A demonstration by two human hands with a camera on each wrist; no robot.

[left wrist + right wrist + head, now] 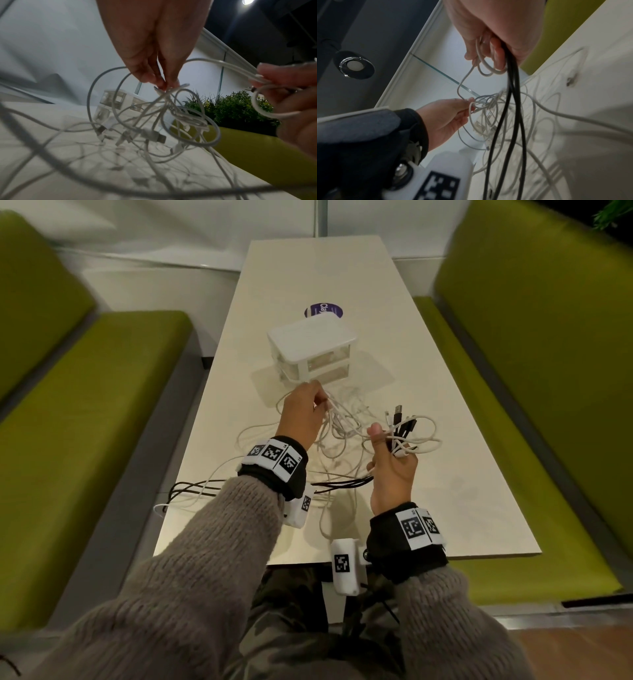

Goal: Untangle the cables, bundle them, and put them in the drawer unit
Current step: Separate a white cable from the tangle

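Note:
A tangle of thin white cables (337, 426) hangs above the cream table (462, 474) just in front of the white drawer unit (313, 345). My left hand (301, 412) pinches a white strand at the top of the knot (164, 86), lifting it. My right hand (394, 460) grips a bunch of black cables (513, 94) together with white loops (424, 436); their plugs stick up past my thumb. The black cables (205, 486) trail left across the table's near edge. USB plugs (159, 136) dangle under the knot.
Green bench seats (102, 392) flank the table on both sides. A purple round sticker (323, 310) lies behind the drawer unit. White cable ends spill over the table's left edge (161, 506). A green plant (236, 106) stands beyond the right bench.

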